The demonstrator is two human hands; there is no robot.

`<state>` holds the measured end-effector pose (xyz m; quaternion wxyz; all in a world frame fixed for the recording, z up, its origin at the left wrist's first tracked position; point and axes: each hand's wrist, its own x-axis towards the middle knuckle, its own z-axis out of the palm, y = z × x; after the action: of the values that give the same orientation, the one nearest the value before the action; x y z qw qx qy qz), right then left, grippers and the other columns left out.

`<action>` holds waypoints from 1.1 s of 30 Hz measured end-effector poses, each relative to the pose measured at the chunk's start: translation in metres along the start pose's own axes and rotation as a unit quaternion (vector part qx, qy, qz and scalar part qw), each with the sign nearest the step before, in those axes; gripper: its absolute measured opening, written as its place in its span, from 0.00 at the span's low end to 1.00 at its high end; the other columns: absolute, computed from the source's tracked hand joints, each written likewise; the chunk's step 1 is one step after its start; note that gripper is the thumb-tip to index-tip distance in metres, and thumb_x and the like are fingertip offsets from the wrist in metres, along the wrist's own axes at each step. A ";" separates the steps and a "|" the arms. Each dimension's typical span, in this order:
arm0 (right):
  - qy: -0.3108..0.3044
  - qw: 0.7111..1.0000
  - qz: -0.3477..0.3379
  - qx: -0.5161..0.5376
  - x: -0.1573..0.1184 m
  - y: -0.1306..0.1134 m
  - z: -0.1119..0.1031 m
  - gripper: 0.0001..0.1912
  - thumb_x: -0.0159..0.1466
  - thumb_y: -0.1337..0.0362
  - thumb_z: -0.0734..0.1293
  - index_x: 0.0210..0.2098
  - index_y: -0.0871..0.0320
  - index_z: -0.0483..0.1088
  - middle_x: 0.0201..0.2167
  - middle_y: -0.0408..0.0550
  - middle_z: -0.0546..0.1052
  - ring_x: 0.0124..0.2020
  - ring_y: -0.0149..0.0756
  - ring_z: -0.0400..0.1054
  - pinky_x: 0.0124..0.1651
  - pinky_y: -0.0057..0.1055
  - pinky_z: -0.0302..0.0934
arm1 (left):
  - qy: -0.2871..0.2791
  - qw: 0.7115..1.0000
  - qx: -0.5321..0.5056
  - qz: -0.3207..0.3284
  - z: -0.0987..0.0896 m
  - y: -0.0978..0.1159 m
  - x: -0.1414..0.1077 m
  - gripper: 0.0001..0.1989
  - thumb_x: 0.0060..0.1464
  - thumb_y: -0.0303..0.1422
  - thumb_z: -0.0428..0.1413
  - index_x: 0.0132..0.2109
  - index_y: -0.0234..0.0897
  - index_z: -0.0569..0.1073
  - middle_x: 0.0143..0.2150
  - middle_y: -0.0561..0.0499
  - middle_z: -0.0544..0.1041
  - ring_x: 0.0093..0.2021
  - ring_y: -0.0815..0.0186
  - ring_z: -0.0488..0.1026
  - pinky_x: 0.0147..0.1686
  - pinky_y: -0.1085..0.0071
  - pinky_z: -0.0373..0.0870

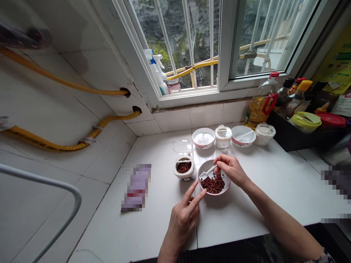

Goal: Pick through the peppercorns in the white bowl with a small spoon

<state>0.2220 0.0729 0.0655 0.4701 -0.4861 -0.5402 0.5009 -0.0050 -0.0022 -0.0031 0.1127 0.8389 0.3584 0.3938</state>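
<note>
A white bowl with a pink rim holds dark red-brown peppercorns. My right hand pinches the handle of a small white spoon, whose scoop is inside the bowl just above the peppercorns. At the bowl's near left side, my left hand has its fingers stretched out, their tips touching the rim. Left of the bowl stands a white spice jar with its clear lid raised, partly filled with the same peppercorns.
Behind are a bowl of white granules, a lidded white jar, another bowl with a white spoon, and a second jar. An oil bottle and a black condiment box stand right. A blurred purple packet lies left.
</note>
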 end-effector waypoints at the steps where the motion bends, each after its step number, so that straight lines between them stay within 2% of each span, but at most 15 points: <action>1: -0.001 1.000 0.001 0.002 0.000 0.000 0.000 0.06 0.57 0.61 0.65 0.29 0.56 0.71 0.19 0.40 0.76 0.22 0.33 0.71 0.31 0.30 0.66 | -0.001 1.000 0.001 0.001 0.000 0.000 0.000 0.30 0.63 0.17 0.48 0.68 0.45 0.66 0.70 0.38 0.65 0.38 0.71 0.79 0.41 0.74 0.79; 8: 0.003 1.000 0.010 0.014 -0.001 -0.002 -0.001 0.06 0.56 0.61 0.65 0.29 0.56 0.72 0.18 0.40 0.76 0.21 0.32 0.69 0.29 0.30 0.65 | 0.003 1.000 0.002 -0.001 0.002 -0.001 -0.001 0.30 0.62 0.17 0.48 0.67 0.44 0.67 0.70 0.38 0.65 0.38 0.72 0.79 0.41 0.75 0.79; 12: 0.011 1.000 0.003 0.023 0.001 -0.003 0.001 0.07 0.58 0.60 0.67 0.30 0.57 0.73 0.20 0.42 0.78 0.23 0.34 0.71 0.30 0.31 0.67 | 0.007 1.000 0.011 0.006 0.002 -0.001 0.000 0.30 0.62 0.17 0.47 0.67 0.45 0.67 0.70 0.39 0.65 0.38 0.71 0.80 0.41 0.75 0.79; 16: 0.027 0.998 -0.050 0.018 0.002 -0.006 0.012 0.09 0.62 0.57 0.67 0.34 0.57 0.73 0.24 0.45 0.80 0.28 0.36 0.76 0.35 0.33 0.71 | 0.006 1.000 0.014 0.003 0.001 -0.001 0.000 0.30 0.62 0.17 0.47 0.67 0.45 0.67 0.70 0.39 0.65 0.40 0.70 0.81 0.42 0.74 0.80; 19: 0.048 0.990 -0.129 -0.032 0.001 -0.009 0.024 0.08 0.68 0.59 0.64 0.38 0.56 0.73 0.28 0.46 0.82 0.32 0.38 0.78 0.40 0.36 0.72 | 0.000 1.000 0.012 -0.002 0.001 -0.001 0.000 0.31 0.62 0.17 0.47 0.68 0.45 0.67 0.70 0.40 0.66 0.41 0.70 0.81 0.43 0.74 0.80; 22: 0.058 0.950 -0.263 -0.158 -0.002 -0.010 0.033 0.08 0.71 0.66 0.61 0.41 0.54 0.73 0.31 0.47 0.83 0.36 0.39 0.78 0.49 0.42 0.70 | -0.004 1.000 0.014 0.001 0.001 -0.001 -0.001 0.31 0.63 0.17 0.46 0.69 0.45 0.65 0.71 0.39 0.64 0.42 0.69 0.81 0.44 0.73 0.80; 25: 0.017 0.871 -0.400 -0.284 -0.003 -0.009 0.036 0.11 0.69 0.72 0.59 0.42 0.54 0.72 0.32 0.47 0.83 0.32 0.38 0.77 0.56 0.46 0.66 | -0.001 1.000 0.020 0.005 0.002 -0.001 -0.001 0.31 0.63 0.17 0.46 0.69 0.45 0.65 0.71 0.38 0.64 0.41 0.69 0.81 0.43 0.73 0.80; 27: -0.001 0.836 -0.438 -0.330 -0.003 -0.009 0.034 0.13 0.68 0.74 0.59 0.43 0.54 0.72 0.31 0.45 0.83 0.30 0.37 0.75 0.57 0.46 0.65 | 0.000 1.000 0.022 0.004 0.002 -0.001 -0.001 0.31 0.63 0.17 0.46 0.69 0.45 0.65 0.71 0.38 0.64 0.40 0.70 0.80 0.42 0.73 0.80; 29: 0.016 0.830 -0.444 -0.338 -0.003 -0.011 0.028 0.13 0.68 0.74 0.59 0.43 0.54 0.71 0.30 0.44 0.82 0.29 0.36 0.75 0.56 0.45 0.65 | -0.003 1.000 0.019 0.001 0.002 -0.001 -0.001 0.32 0.63 0.17 0.46 0.69 0.46 0.65 0.71 0.39 0.64 0.40 0.70 0.80 0.43 0.73 0.80; 33: 0.090 0.851 -0.406 -0.320 -0.003 -0.013 0.008 0.09 0.68 0.73 0.61 0.39 0.54 0.71 0.26 0.41 0.81 0.27 0.35 0.74 0.55 0.42 0.64 | -0.003 1.000 0.009 -0.003 0.002 -0.001 -0.001 0.32 0.62 0.17 0.46 0.68 0.46 0.65 0.71 0.39 0.64 0.40 0.71 0.79 0.43 0.74 0.79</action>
<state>0.2139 0.0692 0.0784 0.4969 -0.3902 -0.7749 0.0188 -0.0049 -0.0020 -0.0059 0.1072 0.8399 0.3644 0.3877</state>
